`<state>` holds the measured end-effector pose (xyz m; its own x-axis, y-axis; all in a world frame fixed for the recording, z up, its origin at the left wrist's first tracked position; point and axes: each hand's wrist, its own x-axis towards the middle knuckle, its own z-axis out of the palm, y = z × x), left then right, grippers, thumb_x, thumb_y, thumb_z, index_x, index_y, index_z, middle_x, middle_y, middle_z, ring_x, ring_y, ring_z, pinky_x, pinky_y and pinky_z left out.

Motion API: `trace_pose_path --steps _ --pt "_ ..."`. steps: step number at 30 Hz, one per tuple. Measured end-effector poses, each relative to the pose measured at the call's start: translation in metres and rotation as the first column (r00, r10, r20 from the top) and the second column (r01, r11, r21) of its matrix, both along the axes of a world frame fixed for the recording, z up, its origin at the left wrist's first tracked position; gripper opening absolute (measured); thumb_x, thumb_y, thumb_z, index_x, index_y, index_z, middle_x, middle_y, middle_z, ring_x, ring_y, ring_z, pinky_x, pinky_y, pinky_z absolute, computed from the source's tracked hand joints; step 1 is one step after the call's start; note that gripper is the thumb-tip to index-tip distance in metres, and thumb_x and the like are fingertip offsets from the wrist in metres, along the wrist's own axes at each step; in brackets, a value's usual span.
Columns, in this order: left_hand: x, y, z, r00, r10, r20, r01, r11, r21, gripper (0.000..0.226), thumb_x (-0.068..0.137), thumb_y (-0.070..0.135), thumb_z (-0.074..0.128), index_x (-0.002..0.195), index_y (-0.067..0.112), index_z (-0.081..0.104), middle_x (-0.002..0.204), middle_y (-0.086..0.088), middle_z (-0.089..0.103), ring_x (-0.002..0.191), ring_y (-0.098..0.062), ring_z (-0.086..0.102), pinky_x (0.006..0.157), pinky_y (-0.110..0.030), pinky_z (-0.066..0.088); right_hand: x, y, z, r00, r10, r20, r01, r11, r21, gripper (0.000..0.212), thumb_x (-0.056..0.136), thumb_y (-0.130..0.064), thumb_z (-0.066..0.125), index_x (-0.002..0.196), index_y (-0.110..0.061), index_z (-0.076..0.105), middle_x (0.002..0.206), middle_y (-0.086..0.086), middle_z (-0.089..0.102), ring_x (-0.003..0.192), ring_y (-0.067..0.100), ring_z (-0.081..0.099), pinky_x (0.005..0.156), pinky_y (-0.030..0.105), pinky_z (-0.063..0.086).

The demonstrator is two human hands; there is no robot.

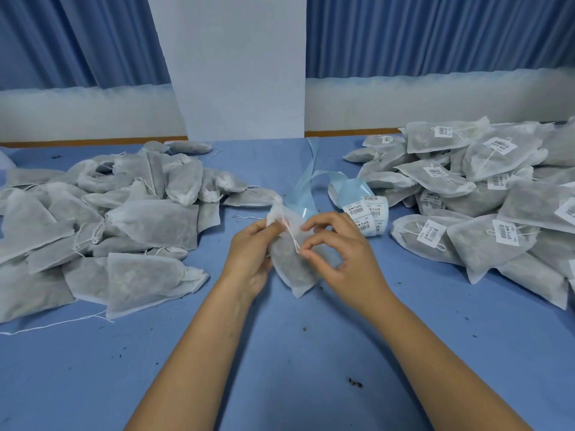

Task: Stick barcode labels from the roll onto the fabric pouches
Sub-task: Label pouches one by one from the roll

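Two hands on one pouch (pixel 292 272) mid-table, left hand (pixel 249 253) gripping its neck, right hand (pixel 345 259) pinching the drawstring (pixel 292 237), label roll (pixel 364 213) just beyond: if that string lies across the face, the barcode could stick over it.

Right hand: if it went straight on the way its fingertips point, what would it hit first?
The drawstring, which the right hand seems to pinch, then the pouch itself, gripped by the left hand. The label roll lies beyond the hand, off that line.
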<state>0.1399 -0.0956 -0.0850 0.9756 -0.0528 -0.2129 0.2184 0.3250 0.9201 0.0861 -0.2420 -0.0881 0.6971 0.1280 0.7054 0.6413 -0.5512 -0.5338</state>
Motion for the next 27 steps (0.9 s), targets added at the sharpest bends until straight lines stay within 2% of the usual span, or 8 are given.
trace_pose_path --steps 2,5,9,11,16,21,24,27 --pt "0.002 0.001 0.002 1.000 -0.002 -0.003 0.001 0.993 -0.116 0.010 0.091 0.014 0.065 0.088 0.005 0.065 0.074 -0.003 0.065 0.070 -0.013 0.063 0.067 -0.023 0.052 0.001 0.000 -0.002 0.993 -0.024 -0.114 0.025 1.000 0.006 0.006 0.081 -0.003 0.071 0.077 -0.007 0.069 0.123 0.002 0.054 0.108 0.019 0.047 0.098 0.024 0.033" --pt "0.000 0.002 0.006 0.993 -0.116 -0.006 0.111 0.963 -0.247 0.029 0.096 0.018 0.057 0.114 -0.005 0.063 0.107 -0.017 0.070 0.102 -0.023 0.067 0.092 -0.031 0.052 0.003 -0.002 -0.004 0.954 -0.038 -0.297 0.065 0.995 0.080 0.009 0.083 -0.008 0.070 0.079 -0.016 0.067 0.133 -0.006 0.045 0.120 0.009 0.037 0.104 0.021 0.024" --pt "-0.004 0.003 0.012 0.956 -0.287 0.054 0.289 0.900 -0.327 0.032 0.096 0.020 0.048 0.115 -0.004 0.059 0.106 -0.018 0.067 0.099 -0.027 0.067 0.091 -0.037 0.052 0.005 -0.003 -0.003 0.898 0.057 -0.437 0.045 0.974 0.220 0.016 0.086 -0.004 0.065 0.077 -0.017 0.063 0.097 0.003 0.058 0.087 0.004 0.051 0.081 0.016 0.034" --pt "-0.006 -0.001 0.010 0.939 -0.303 0.163 0.328 0.931 -0.162 0.041 0.090 0.018 0.060 0.121 -0.007 0.052 0.107 -0.020 0.062 0.102 -0.029 0.062 0.097 -0.042 0.047 0.006 -0.004 -0.003 0.894 0.047 -0.446 0.076 0.964 0.253 0.018 0.085 -0.003 0.065 0.075 -0.017 0.063 0.089 0.003 0.058 0.081 0.004 0.053 0.076 0.012 0.035" --pt "-0.011 -0.014 0.000 0.957 -0.123 0.261 0.030 0.941 0.336 0.031 0.082 0.005 0.074 0.108 0.012 0.058 0.106 -0.011 0.068 0.098 -0.022 0.064 0.084 -0.027 0.051 0.008 -0.005 -0.004 0.895 0.010 -0.446 0.124 0.955 0.269 0.014 0.084 -0.003 0.066 0.075 -0.013 0.064 0.083 -0.003 0.055 0.079 0.004 0.052 0.074 0.011 0.035" --pt "-0.002 -0.009 -0.005 0.953 0.123 0.277 -0.221 0.907 0.359 0.041 0.083 0.010 0.072 0.119 0.019 0.055 0.109 -0.002 0.066 0.093 -0.006 0.063 0.072 -0.018 0.048 0.011 -0.006 -0.006 0.877 0.025 -0.479 0.084 0.975 0.204 0.006 0.086 -0.006 0.065 0.083 -0.011 0.067 0.097 0.003 0.059 0.085 0.004 0.054 0.076 0.010 0.036" --pt "-0.002 -0.006 -0.006 0.896 0.154 0.417 -0.333 0.854 0.400 0.054 0.079 0.012 0.075 0.123 0.022 0.045 0.101 0.011 0.058 0.079 0.020 0.053 0.065 -0.006 0.043 0.023 -0.031 -0.008 0.865 -0.294 -0.406 0.393 0.900 0.185 0.010 0.088 -0.008 0.061 0.097 -0.013 0.063 0.110 0.003 0.056 0.077 0.010 0.055 0.078 0.022 0.045" --pt "-0.003 -0.007 -0.006 0.805 0.138 0.577 -0.434 0.801 0.413 0.059 0.076 0.005 0.077 0.116 0.022 0.036 0.116 0.004 0.052 0.099 0.012 0.050 0.081 -0.008 0.042 0.033 -0.058 -0.013 0.738 -0.497 -0.457 0.611 0.779 0.139 0.028 0.088 -0.008 0.062 0.114 -0.007 0.055 0.117 0.005 0.055 0.092 0.022 0.056 0.084 0.032 0.043"
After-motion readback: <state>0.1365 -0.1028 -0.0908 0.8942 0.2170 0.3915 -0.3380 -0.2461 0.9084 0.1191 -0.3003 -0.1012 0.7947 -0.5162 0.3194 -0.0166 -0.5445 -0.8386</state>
